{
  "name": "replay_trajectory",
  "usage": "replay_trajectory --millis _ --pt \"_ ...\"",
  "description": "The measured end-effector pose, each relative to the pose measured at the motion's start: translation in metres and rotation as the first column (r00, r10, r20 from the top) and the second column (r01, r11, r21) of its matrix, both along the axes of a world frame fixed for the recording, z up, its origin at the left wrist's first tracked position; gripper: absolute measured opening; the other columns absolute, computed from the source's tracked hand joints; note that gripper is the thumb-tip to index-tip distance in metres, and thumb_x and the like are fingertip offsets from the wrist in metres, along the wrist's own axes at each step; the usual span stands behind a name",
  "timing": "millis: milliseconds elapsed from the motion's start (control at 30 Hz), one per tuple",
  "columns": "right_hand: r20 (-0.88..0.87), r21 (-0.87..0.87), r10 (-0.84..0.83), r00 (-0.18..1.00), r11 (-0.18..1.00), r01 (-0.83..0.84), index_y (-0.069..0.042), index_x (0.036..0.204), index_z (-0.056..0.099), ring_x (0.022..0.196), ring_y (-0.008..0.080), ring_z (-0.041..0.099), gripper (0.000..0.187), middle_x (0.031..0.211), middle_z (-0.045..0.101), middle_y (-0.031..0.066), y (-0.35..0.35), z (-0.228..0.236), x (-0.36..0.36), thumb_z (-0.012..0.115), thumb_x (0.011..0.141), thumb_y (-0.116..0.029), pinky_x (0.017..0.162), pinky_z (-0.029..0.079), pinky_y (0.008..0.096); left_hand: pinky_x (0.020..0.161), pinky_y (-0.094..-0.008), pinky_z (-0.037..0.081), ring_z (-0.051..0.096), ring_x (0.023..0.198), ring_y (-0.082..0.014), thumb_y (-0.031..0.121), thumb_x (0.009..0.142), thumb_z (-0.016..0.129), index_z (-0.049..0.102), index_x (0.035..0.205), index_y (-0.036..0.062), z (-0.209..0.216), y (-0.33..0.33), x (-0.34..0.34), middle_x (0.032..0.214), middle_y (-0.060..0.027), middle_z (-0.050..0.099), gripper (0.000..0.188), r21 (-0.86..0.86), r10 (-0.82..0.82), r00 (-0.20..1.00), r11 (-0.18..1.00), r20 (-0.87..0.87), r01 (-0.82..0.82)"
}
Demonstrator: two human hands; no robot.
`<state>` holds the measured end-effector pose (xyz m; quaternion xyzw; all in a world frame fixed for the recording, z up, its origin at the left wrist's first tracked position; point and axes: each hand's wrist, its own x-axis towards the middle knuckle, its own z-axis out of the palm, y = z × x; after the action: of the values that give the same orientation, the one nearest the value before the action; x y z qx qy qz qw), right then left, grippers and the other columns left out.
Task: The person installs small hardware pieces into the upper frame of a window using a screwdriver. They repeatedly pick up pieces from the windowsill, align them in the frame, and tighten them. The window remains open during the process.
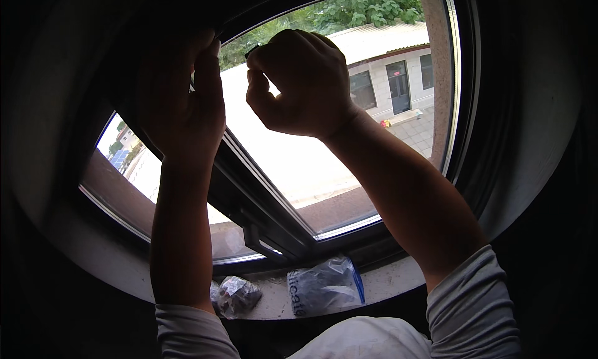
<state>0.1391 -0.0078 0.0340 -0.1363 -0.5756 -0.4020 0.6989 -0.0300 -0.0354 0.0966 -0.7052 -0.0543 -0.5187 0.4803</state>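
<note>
Both my arms reach up to the top of a dark window frame. My left hand presses its fingers against the upper part of the dark central frame bar, thumb side toward the glass. My right hand is curled into a loose fist near the top edge of the right pane, pinching a small dark object that is mostly hidden by the fingers. The glass looks out on a pale roof, a low building and trees.
On the light windowsill lie a clear zip bag with a blue seal and a smaller crumpled plastic bag of dark parts. A handle sits low on the central bar. Dark wall surrounds the window.
</note>
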Motion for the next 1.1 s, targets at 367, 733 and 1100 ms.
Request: replay_trajectory --millis 367,733,1100 --pt "-0.004 -0.050 -0.025 1.000 0.998 0.025 -0.011 0.076 0.066 0.066 0.0191 0.063 0.004 0.073 0.060 0.0030 0.0008 -0.0036 -0.0001 0.068 0.076 -0.014 0.063 0.052 0.0346 0.064 -0.0208 0.049 0.064 0.077 -0.0093 0.011 0.092 0.075 0.073 0.112 0.0121 0.0015 0.0048 0.0024 0.095 -0.0023 0.071 0.020 0.005 -0.064 0.998 0.998 -0.024 0.064" --pt "-0.008 -0.066 -0.035 0.999 0.997 0.034 -0.011 0.072 0.064 0.065 0.0194 0.062 0.007 0.070 0.060 0.0034 -0.0004 -0.0031 -0.0018 0.067 0.077 -0.015 0.064 0.051 0.0351 0.065 -0.0201 0.050 0.067 0.081 -0.0094 0.013 0.094 0.074 0.071 0.117 0.0111 -0.0024 -0.0017 -0.0047 0.101 -0.0030 0.072 0.023 -0.066 -0.002 0.999 0.998 0.037 0.004" --pt "0.000 -0.037 -0.040 0.999 0.999 0.040 -0.010 0.078 0.063 0.065 0.0157 0.059 0.005 0.071 0.059 0.0013 0.0010 -0.0039 -0.0012 0.067 0.076 -0.009 0.062 0.050 0.0309 0.057 -0.0185 0.042 0.062 0.072 -0.0064 0.012 0.094 0.074 0.071 0.116 0.0123 0.0053 0.0045 -0.0004 0.097 -0.0004 0.072 0.022 0.008 -0.058 0.998 0.998 -0.038 0.058"
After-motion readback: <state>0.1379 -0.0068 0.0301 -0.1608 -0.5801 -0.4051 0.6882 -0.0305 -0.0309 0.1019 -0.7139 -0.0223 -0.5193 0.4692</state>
